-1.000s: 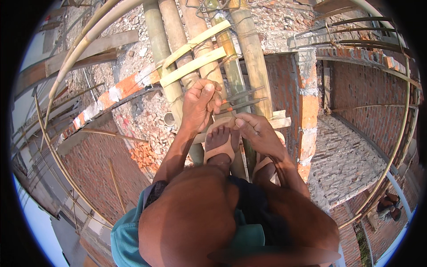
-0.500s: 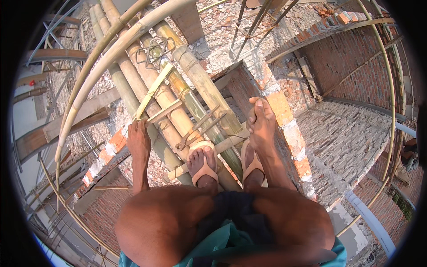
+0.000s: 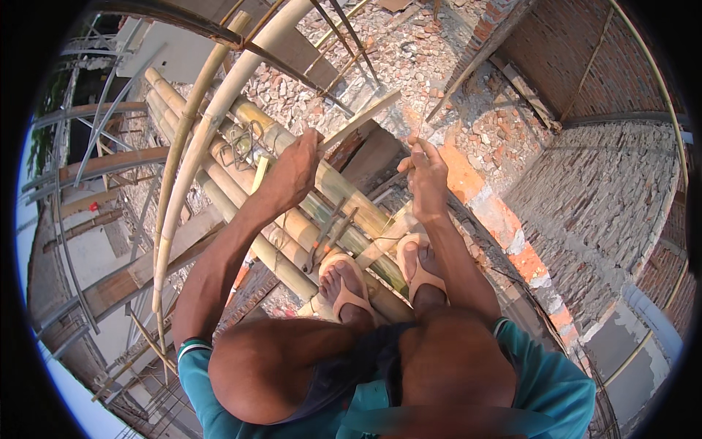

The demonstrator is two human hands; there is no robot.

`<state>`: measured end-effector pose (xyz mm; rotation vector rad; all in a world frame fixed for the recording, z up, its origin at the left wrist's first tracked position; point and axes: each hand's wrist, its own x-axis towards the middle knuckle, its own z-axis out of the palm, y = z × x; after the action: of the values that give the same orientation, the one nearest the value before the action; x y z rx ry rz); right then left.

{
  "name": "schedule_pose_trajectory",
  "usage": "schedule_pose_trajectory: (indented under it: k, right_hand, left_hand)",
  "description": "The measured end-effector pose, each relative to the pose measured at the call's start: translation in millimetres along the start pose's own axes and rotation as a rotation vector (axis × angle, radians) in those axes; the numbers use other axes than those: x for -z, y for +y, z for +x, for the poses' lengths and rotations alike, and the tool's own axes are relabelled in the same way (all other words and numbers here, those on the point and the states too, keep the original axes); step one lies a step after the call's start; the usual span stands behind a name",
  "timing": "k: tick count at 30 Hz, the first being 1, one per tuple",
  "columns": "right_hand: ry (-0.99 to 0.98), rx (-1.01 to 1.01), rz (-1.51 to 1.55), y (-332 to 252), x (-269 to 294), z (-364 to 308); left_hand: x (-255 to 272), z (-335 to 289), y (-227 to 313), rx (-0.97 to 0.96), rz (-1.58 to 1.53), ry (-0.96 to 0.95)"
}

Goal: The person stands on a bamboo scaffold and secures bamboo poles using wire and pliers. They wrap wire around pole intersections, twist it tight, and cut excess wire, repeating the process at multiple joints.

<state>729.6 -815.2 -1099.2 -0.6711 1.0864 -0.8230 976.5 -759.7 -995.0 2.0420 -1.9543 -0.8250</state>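
My left hand is closed around one end of a flat bamboo strip, which slants up to the right above the poles. To its right, my right hand is closed in a pinch, with a thin wire-like strand rising from the fingertips. Below the hands several thick bamboo poles lie side by side. Rusty pincers rest on them by my left foot. Bent wire loops lie farther up the poles.
My sandalled feet stand on the poles. Curved bamboo poles cross at left, and dark steel bars cross overhead. Beyond is brick rubble. A brick wall edge runs along the right, beside a rough grey surface.
My left hand has come up and right from the left side, carrying the bamboo strip. My right hand stays pinched in about the same place. The view has shifted.
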Motion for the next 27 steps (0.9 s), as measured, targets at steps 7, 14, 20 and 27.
schedule_pose_trajectory:
  k: [7, 14, 20, 27]
  right_hand:
    - [0.038, 0.121, -0.274, -5, 42, 25]
    - [-0.075, 0.25, -0.683, -2, 12, 63]
    - [-0.144, 0.515, -0.857, 2, -25, 102]
    - [-0.446, 0.669, -0.779, 4, -29, 139]
  left_hand:
    - [-19, 70, -2, 0.224, -0.013, 0.232]
    - [-21, 63, 6, 0.256, -0.029, 0.348]
    - [-30, 73, 12, 0.325, -0.07, 0.48]
    - [-38, 69, -14, 0.347, -0.405, 0.455]
